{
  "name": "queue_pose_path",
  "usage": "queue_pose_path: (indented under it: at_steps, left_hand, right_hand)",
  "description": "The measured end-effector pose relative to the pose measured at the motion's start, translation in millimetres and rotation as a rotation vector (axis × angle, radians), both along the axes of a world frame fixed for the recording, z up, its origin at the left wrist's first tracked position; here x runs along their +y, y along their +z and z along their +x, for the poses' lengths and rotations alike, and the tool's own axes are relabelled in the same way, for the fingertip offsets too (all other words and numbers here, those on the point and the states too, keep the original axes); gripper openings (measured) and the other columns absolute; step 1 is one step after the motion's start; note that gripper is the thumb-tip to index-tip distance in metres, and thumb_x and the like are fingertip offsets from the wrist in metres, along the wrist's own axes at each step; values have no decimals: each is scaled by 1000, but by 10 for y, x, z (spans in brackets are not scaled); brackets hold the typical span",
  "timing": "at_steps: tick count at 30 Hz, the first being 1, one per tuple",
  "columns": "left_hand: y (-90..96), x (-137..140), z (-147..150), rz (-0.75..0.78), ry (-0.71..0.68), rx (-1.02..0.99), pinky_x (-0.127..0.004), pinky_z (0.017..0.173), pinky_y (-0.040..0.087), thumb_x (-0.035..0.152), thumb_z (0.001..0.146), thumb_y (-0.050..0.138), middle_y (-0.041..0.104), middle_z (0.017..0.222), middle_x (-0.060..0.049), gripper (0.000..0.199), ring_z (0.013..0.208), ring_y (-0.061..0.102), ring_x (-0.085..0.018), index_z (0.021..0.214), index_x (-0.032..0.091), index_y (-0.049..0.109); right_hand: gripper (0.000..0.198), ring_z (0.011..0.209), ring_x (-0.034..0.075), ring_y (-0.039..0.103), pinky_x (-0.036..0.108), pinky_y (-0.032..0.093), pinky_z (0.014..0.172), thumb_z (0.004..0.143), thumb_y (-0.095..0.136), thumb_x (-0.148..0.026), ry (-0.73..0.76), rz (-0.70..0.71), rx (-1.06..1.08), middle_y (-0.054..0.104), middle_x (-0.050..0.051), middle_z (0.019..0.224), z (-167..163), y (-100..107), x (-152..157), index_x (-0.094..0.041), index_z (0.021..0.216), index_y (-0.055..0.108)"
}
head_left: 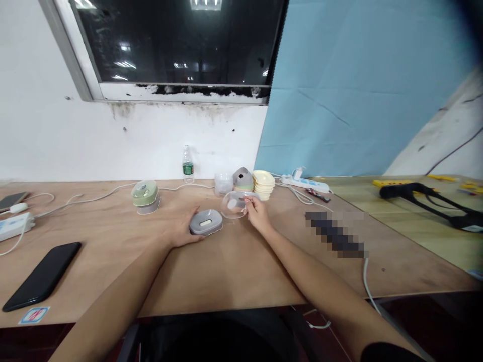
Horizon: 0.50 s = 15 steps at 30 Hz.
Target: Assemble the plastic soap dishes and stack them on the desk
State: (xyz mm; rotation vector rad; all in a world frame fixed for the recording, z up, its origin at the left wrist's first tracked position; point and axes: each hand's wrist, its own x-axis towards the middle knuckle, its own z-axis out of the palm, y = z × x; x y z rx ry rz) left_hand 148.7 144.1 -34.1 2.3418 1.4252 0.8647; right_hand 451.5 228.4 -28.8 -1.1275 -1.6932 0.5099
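Note:
My left hand curves around the left side of a grey oval lid-like piece with a pale slot in its top, which sits on the table. Some of its fingers are hidden behind the piece. To the right, my right hand pinches the rim of a clear plastic bowl, tilted beside the grey piece. Behind the bowl are a stack of cream cups, grey shell-like pieces and clear cups. A green and grey lidded container stands to the left.
A water bottle stands against the wall. A black phone lies front left. White power strips and cables run along the back and left. On the right are a blurred-out dark object and a black frame-like object.

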Motion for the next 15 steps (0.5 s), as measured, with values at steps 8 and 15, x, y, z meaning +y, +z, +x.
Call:
queue_pose_path:
  at_steps: [8,15]
  left_hand:
    - [-89,68,-61,36,22,4,-53,104,44,55,64,75,48,142,-12,97,127,49,-35,145,24,31]
    - [-100,66,-55,-7,13,-3,-54,107,40,56,65,74,43,145,-13,101,131,44,-35,148,27,24]
  right_hand:
    - [59,49,18,58,29,48,52,79,47,-31,-209,-38,162,60,0,59,60,404,363,-16,136,46]
    - [59,44,15,55,25,43,45,83,39,-23,-154,-95,21,62,2,62,-329,897,868,-14,141,42]
